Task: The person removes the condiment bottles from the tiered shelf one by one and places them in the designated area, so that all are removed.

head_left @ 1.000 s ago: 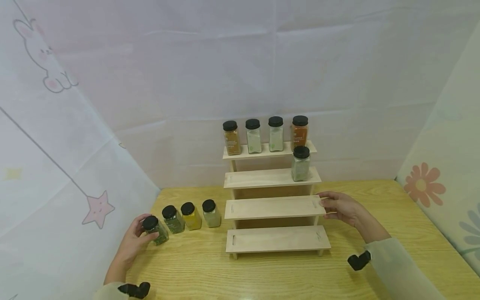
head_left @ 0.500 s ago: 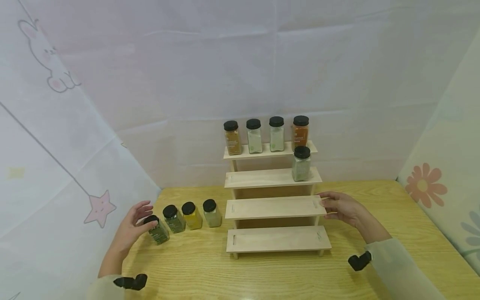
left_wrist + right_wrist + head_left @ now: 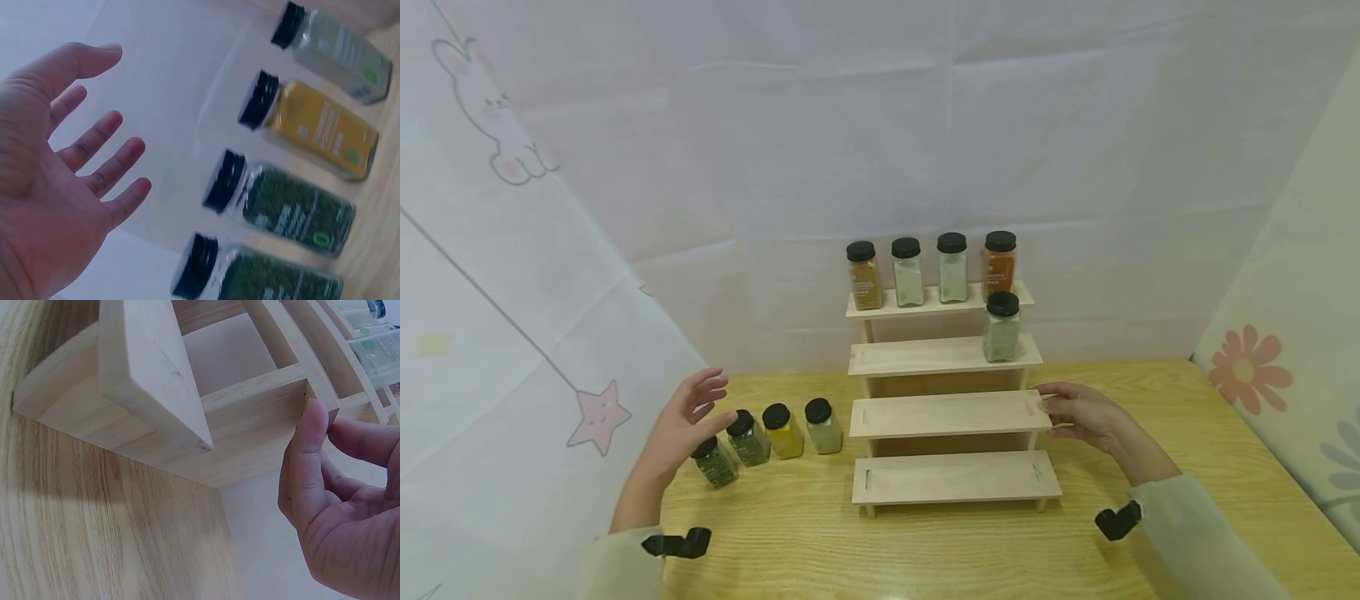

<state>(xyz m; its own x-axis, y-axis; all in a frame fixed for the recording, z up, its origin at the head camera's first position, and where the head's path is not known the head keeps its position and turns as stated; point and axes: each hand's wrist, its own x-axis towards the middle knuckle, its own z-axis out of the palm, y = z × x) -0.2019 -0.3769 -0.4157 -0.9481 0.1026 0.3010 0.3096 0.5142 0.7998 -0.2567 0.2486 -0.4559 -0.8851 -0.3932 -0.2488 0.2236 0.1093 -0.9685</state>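
The wooden table (image 3: pixel 970 550) runs right up to the fabric walls at the back and left, with plenty of bare wood in front and to the right. The four-step wooden rack (image 3: pixel 947 417) stands mid-table; its two lower steps are bare. Top step holds four black-capped jars (image 3: pixel 928 270), brown, two pale, and orange-brown; one pale jar (image 3: pixel 1002 327) sits on the right end of the second step. Left of the rack, four more jars stand in a row: pale one (image 3: pixel 823 426), yellow one (image 3: pixel 783 432), and two dark green ones (image 3: pixel 730 448). The left hand (image 3: pixel 688 417) hovers just above the leftmost green jar, fingers spread, holding nothing. The right hand (image 3: pixel 1078 412) has its curled fingertips (image 3: pixel 315 425) against the right end of the third step.
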